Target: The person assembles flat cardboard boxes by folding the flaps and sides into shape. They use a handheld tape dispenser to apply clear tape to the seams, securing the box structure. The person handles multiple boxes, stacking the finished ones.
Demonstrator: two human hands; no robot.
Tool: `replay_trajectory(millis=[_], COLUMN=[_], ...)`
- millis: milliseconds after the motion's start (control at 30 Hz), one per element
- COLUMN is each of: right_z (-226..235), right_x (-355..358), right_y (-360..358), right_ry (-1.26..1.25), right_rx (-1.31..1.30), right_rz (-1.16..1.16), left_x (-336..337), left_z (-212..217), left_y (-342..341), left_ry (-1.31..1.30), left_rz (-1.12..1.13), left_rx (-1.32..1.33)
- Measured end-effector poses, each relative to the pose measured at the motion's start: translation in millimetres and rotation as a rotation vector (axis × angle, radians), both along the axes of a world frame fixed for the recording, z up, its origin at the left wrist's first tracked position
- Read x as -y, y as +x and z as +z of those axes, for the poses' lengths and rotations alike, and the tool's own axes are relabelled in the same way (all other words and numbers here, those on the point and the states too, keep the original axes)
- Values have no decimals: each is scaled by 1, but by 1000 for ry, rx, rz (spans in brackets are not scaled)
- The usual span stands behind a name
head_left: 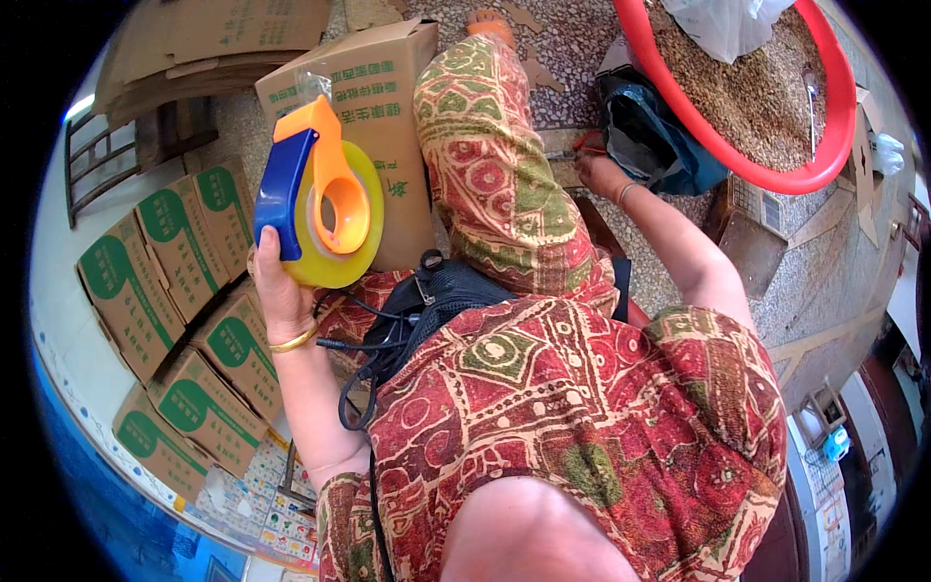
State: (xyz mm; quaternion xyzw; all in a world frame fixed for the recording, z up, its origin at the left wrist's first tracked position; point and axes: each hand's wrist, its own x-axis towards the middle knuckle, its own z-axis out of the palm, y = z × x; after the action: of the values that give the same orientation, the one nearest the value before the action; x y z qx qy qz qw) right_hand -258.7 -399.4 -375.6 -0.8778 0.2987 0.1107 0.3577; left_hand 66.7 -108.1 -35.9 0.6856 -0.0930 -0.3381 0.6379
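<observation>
My left hand (276, 281), with a gold bangle on the wrist, is raised and grips the blue handle of a tape dispenser (325, 194). The dispenser has an orange body and carries a roll of yellowish clear tape. Just behind it stands a brown carton (388, 87) with green print, its top flaps closed. My right hand (603, 177) reaches down to the floor beside my patterned trouser leg. Its fingers rest at a small red-handled tool (585, 145) with a metal tip, possibly scissors. I cannot see whether the fingers are closed around it.
A large red basin (776, 179) of brown grain-like pieces, with a white plastic bag (722, 24) in it, sits at upper right. A dark blue bag (650, 136) lies by it. Several green-printed cartons (175, 281) are stacked at left, flattened cardboard (213, 39) beyond. A black pouch with cables (436, 291) hangs at my waist.
</observation>
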Motion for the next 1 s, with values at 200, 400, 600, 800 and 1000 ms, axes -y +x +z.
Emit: replay_trajectory(millis=[200,400,600,800,1000], right_z=[-66,23,-95,-135,-108], right_x=[-20,-28,-26,-43,-61], right_y=[-44,-23,-55,-68,-56], right_ry=[33,202,356,602,905], right_rx=[-395,-491,-137,128,168], right_rz=[-124,-217,-617,-888,-1261], left_x=[-1,-22,-20,-19,-20], left_z=[5,11,22,29,31], left_y=[-1,-9,-23,-27,-27], left_ry=[76,94,151,182,175], left_rz=[-57,-124,-144,-179,-173], left_rx=[5,-84,-89,-53,-71])
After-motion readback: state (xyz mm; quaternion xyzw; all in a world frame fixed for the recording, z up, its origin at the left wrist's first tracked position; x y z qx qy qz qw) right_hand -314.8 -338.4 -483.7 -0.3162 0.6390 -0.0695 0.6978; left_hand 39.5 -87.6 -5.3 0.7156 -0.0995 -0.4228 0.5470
